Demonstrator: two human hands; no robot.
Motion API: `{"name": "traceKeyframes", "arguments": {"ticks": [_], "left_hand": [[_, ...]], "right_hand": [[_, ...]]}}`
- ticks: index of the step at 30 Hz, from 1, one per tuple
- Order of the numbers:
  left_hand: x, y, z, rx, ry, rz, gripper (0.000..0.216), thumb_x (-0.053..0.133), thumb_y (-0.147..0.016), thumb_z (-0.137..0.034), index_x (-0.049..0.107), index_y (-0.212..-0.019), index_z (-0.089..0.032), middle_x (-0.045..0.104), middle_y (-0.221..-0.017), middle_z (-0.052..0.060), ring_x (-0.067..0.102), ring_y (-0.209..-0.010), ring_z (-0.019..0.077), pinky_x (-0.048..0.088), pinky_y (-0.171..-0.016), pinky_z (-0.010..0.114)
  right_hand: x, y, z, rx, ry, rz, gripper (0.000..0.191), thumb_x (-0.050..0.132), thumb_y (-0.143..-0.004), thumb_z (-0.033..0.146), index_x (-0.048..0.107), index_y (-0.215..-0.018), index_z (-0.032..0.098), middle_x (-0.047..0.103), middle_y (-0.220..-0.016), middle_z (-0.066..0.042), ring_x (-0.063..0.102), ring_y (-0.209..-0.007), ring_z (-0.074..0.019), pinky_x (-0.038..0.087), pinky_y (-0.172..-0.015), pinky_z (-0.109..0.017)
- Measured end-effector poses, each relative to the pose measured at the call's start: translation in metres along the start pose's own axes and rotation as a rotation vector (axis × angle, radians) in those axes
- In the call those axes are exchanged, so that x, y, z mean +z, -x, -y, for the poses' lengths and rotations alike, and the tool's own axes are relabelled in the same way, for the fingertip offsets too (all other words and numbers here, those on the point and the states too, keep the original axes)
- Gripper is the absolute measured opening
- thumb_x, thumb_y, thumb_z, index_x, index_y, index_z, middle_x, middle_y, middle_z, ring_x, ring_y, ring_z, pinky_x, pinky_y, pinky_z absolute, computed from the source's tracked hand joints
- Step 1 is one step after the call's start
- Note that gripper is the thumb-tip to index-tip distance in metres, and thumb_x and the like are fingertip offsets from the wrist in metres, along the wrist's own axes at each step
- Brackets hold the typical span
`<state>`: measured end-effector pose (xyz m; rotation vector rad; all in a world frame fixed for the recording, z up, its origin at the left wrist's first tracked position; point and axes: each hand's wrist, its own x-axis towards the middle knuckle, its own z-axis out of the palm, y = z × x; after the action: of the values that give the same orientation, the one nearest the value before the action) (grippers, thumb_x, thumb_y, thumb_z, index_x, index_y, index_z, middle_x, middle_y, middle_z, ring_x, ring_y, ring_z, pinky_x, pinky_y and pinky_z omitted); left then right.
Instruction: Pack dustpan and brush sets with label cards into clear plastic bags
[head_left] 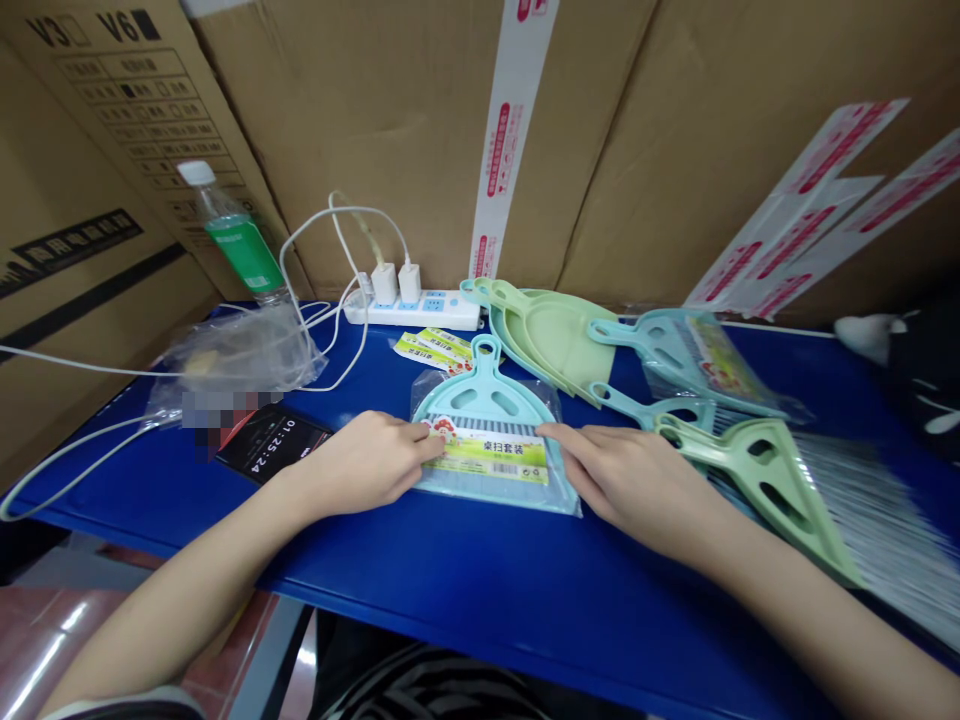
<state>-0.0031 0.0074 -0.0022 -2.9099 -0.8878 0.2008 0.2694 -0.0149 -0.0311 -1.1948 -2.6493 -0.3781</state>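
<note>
In front of me on the blue table lies a light-blue dustpan and brush set (487, 393) in a clear plastic bag, its handle pointing away from me. A yellow-green label card (499, 458) shows across its middle. My left hand (379, 460) is closed at the left edge of the card, fingers curled on the bag. From the other side, my right hand (630, 485) has its fingers closed on the bag by the card's right end. Both thumbs are partly hidden. Beyond the set lie several loose label cards (435, 350).
Green dustpans (574, 330) are stacked behind. To the right are another bagged set (675, 355), green brushes (772, 480) and translucent plastic bags (892, 510). A power strip (450, 310), white cables, a bottle (244, 250) and a phone (274, 443) occupy the left. Cardboard boxes (405, 120) wall the back.
</note>
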Motion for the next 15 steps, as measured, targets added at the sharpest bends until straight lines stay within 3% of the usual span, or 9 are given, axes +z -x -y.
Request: {"name": "traceKeyframes", "arguments": {"ticks": [10,15], "left_hand": [[0.0004,0.0006,-0.0003,0.001,0.001,-0.006,0.016,0.047,-0.085,-0.012,0.059,-0.092,-0.018,0.070,-0.088,0.003,0.065,-0.067,0.0179,0.046,-0.062,0.030],[0.0003,0.0007,-0.0007,-0.009,-0.010,0.000,0.017,0.046,-0.086,-0.012,0.060,-0.093,-0.018,0.070,-0.089,0.003,0.065,-0.067,0.0169,0.046,-0.062,0.028]], "right_hand": [[-0.0038,-0.0007,-0.0005,-0.022,-0.027,-0.021,0.026,0.040,-0.083,0.007,0.064,-0.088,0.017,0.073,-0.071,-0.005,0.066,-0.056,-0.0175,0.043,-0.051,-0.027],[-0.0037,-0.0007,-0.0003,-0.004,-0.015,0.009,0.028,0.039,-0.083,0.008,0.064,-0.093,0.017,0.072,-0.069,-0.004,0.066,-0.057,-0.0174,0.042,-0.051,-0.026]]}}
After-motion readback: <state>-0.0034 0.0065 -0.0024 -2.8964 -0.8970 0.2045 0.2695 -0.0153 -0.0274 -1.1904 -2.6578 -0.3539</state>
